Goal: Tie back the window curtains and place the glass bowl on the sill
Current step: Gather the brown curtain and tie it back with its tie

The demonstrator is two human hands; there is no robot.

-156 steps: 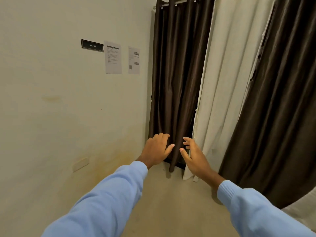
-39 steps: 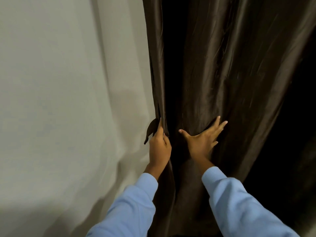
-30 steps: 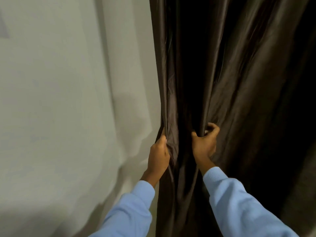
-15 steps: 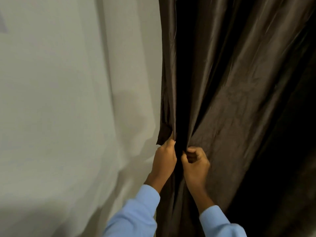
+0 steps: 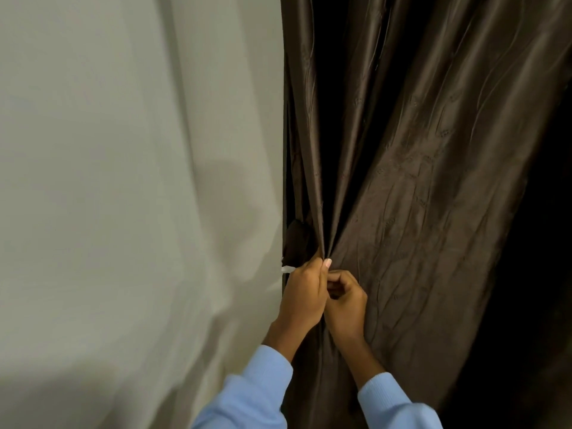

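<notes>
Here, the left hand (image 5: 305, 294) and right hand (image 5: 345, 301), touching, pinch gathered folds of the dark curtain (image 5: 411, 168), which hangs vertically, spreading up and right; the left sits nearer the wall (image 5: 123, 181).

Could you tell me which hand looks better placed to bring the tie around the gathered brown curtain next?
Probably the left hand: it pinches the gathered brown curtain at the wall-side edge, beside the dark tieback. The right hand is curled just beside it.
</notes>
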